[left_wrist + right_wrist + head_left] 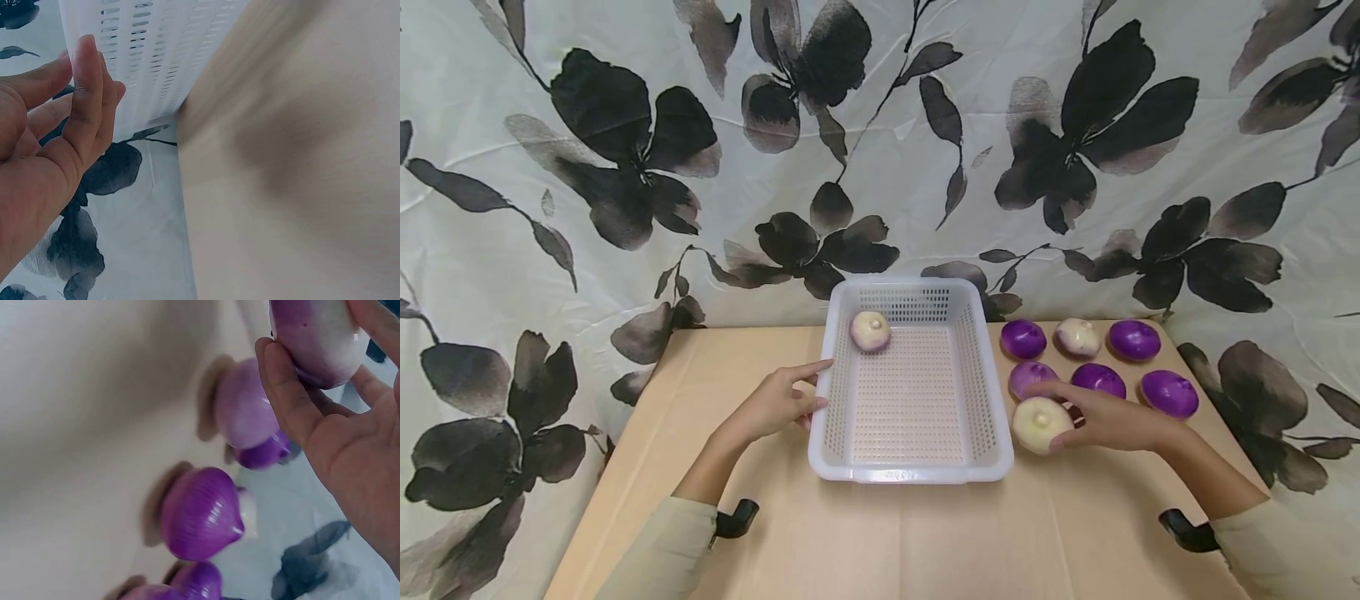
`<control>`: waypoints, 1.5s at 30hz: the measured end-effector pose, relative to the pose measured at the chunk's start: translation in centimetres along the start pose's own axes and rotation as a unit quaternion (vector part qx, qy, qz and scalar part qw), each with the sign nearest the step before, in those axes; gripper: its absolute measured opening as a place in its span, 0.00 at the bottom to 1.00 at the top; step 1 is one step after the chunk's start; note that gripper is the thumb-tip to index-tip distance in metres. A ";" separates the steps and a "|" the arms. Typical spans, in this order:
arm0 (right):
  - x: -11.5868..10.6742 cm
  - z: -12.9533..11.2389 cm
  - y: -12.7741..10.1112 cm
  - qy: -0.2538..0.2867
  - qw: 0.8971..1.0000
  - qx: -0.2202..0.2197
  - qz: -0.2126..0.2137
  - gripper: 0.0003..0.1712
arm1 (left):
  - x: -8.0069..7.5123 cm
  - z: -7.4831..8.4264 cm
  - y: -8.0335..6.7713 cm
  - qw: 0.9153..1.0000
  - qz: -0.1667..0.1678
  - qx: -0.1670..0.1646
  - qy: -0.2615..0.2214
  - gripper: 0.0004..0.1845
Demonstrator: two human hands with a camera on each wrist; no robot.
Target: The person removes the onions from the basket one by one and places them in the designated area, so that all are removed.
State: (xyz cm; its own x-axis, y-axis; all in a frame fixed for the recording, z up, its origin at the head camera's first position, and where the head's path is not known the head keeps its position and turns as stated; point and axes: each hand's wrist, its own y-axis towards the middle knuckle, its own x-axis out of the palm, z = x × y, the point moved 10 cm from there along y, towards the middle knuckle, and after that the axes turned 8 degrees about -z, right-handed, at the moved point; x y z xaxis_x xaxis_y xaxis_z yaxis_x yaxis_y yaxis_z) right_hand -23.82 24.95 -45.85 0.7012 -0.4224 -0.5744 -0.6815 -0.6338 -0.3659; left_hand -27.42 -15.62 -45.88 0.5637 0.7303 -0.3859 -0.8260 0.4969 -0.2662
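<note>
A white perforated plastic basket stands on the table with one pale, purple-tinged onion in its far left corner. At the basket's left side is my left hand, its fairly straight fingers touching the rim and outer wall. In the left wrist view, the fingertips lie against the slotted wall. Just right of the basket, my right hand grips a whitish onion between thumb and fingers. The right wrist view shows this held onion with a purple flank, raised above the tabletop.
Several onions are grouped to the basket's right, among them a glossy purple onion, a light purple onion and a whitish onion. Behind the wooden-toned table hangs a floral cloth.
</note>
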 end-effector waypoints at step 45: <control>3.1 3.8 1.2 0.047 0.998 -0.013 -0.049 0.42 | -0.1 0.0 0.0 1.000 0.003 -0.002 0.012 0.34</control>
State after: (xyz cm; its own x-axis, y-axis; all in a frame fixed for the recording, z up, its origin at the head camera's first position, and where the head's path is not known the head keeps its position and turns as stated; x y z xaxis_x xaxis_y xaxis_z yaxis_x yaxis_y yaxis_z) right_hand -23.27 25.35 -50.79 0.7817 -0.4152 -0.4653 -0.6035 -0.6917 -0.3967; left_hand -27.47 -15.71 -45.83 0.5593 0.7217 -0.4078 -0.8289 0.4913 -0.2675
